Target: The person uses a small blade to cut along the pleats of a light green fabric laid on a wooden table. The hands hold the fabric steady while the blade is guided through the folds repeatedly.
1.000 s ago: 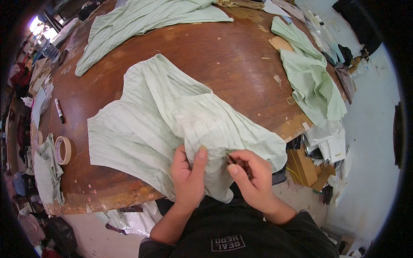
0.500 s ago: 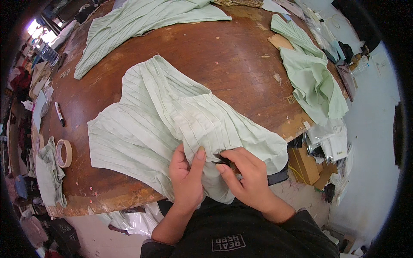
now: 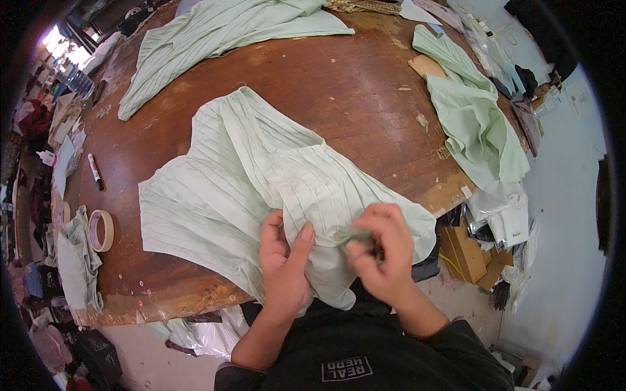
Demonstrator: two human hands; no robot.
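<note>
A pale green pleated garment [image 3: 208, 189] lies spread over the near part of the wooden table, its lower right part hanging at the front edge. My left hand [image 3: 285, 260] pinches the hem, thumb on top and fingers behind the cloth. Just right of it, my right hand [image 3: 385, 251] is curled at the same hem, its fingertips smeared by motion. It holds a small dark tool that looks like thread snips; its blades are mostly blurred now.
More pale green garments lie on the table [image 3: 365, 85], at the far left [image 3: 215, 32] and right [image 3: 476, 117]. On the left are a marker [image 3: 95, 172], a tape roll [image 3: 94, 240] and folded cloth [image 3: 79, 267]. A cardboard box [image 3: 466, 257] stands below the right edge.
My right hand has lifted slightly up and to the right from the hem, and the dark tool has blurred. My left hand keeps its hold on the cloth. The view has shifted a little.
</note>
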